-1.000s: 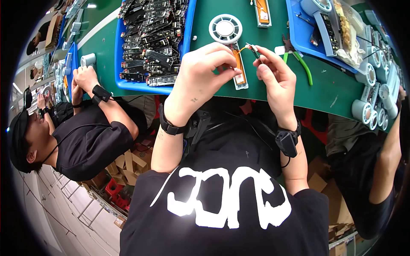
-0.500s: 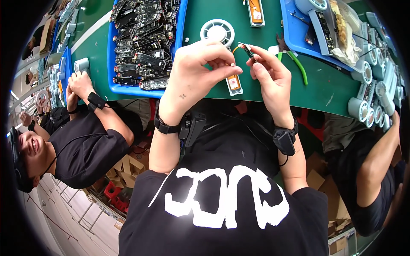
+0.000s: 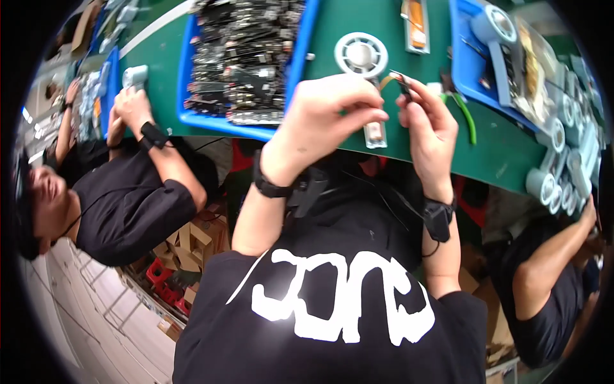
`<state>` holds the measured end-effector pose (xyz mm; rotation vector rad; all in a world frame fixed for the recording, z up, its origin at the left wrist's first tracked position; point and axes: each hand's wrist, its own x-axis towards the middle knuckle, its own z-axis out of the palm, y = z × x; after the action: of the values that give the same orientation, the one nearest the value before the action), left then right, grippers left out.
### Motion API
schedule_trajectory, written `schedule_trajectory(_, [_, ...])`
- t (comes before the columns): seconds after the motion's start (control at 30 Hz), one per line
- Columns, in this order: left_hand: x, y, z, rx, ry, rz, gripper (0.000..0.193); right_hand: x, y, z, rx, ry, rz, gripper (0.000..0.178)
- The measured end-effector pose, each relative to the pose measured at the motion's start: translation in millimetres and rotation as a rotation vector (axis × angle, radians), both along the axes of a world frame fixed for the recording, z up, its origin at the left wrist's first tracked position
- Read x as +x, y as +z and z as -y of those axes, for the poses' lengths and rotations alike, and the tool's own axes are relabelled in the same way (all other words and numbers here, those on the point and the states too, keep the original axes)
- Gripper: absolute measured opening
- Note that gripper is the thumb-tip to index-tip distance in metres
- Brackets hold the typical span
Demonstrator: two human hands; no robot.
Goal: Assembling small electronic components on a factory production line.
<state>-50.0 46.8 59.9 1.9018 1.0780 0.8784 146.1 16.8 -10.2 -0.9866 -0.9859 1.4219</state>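
My left hand (image 3: 329, 121) is closed in a pinch, thumb against forefinger; what its fingertips hold is too small and smeared to make out. Between the thumb and fingers of my right hand (image 3: 432, 128) is a small dark circuit board (image 3: 404, 88). A yellowish wire (image 3: 386, 80) runs beside the board, close to both hands. Below and between my hands lies the narrow handle (image 3: 376, 136) of a light blue handheld fan, open to show its inside. The round fan head (image 3: 361, 55), with a pale hub, rests just beyond my left fingers.
A blue tray (image 3: 185, 96) heaped with circuit boards stands to the left. Green-handled pliers (image 3: 465, 115) and another open handle with an orange part (image 3: 416, 25) lie to the right. Beyond are a blue bin (image 3: 462, 70) and piled fan parts (image 3: 556, 160). Co-workers sit on both sides.
The whole view has shifted, so bench and hands appear farther right and slightly lower. My hands keep nearly the same place over the fan, the board still in my right.
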Motion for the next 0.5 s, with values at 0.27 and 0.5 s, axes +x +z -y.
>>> schedule_trajectory(0.27, [13,-15,-1,0.175,0.019,0.068,0.016,24,-27,9,0.009,-0.039,-0.07,0.039])
schedule_trajectory(0.5, [10,-18,-10,0.088,0.066,0.216,0.016,20,-26,2,0.032,0.013,-0.117,0.038])
